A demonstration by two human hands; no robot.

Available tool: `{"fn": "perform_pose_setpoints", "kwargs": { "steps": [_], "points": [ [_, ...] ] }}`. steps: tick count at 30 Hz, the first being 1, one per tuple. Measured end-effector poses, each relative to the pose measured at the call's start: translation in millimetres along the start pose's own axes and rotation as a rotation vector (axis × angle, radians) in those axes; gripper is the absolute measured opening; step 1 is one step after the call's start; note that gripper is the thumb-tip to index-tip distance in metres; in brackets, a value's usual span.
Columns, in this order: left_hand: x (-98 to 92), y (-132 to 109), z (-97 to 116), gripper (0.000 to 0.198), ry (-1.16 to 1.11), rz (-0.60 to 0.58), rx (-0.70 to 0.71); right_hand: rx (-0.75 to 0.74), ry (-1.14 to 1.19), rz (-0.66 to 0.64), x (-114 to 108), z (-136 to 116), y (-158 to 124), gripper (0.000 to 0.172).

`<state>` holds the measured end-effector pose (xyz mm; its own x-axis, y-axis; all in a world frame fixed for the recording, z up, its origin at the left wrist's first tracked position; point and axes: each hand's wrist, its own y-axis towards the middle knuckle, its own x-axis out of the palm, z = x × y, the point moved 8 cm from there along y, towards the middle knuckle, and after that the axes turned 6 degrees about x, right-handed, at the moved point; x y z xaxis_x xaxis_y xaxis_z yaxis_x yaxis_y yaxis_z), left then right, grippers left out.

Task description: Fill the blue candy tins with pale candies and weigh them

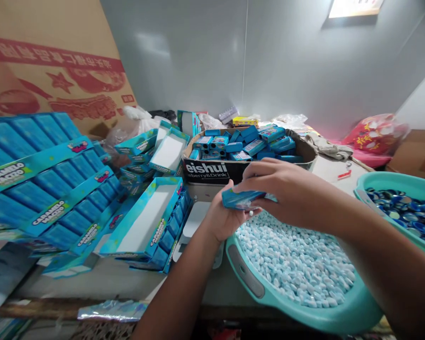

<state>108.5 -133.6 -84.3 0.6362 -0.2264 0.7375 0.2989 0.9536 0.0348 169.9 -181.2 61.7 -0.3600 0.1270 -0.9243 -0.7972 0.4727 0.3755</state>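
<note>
A small blue candy box (239, 199) lies tilted in my left hand (221, 218), whose fingers and palm support it from below. Over the box's right end curls my right hand (278, 182), its fingers closed. Pale bits that look like candies show under these fingers, but most of what they hold is hidden. One white candy (250, 213) is at the edge of my left hand. Just below both hands stands a turquoise basin (246, 276) filled with light blue and white candies (297, 259).
Behind my hands, a cut carton (212, 172) holds many small blue boxes (255, 141). Display trays (145, 217) and stacked filled displays (49, 189) stand left. A second basin (378, 182) with blue round pieces (411, 212) is right. A white plastic container (196, 219) lies beside the candy basin.
</note>
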Motion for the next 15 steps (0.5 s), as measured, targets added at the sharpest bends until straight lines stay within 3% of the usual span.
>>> {"fn": "perform_pose_setpoints", "kwargs": {
  "steps": [4,11,15],
  "points": [
    [-3.1,-1.7,0.5,0.027,-0.014,0.042,0.011,0.018,-0.026,-0.065,9.5,4.0,0.6,0.032],
    [2.3,-0.9,-1.8,0.029,-0.067,0.005,-0.032,0.037,-0.070,0.052,-3.1,11.3,0.8,0.034],
    [-1.8,1.5,-5.0,0.035,0.041,0.004,-0.071,0.030,-0.130,0.070,-4.0,9.7,1.0,0.036]
  ]
}}
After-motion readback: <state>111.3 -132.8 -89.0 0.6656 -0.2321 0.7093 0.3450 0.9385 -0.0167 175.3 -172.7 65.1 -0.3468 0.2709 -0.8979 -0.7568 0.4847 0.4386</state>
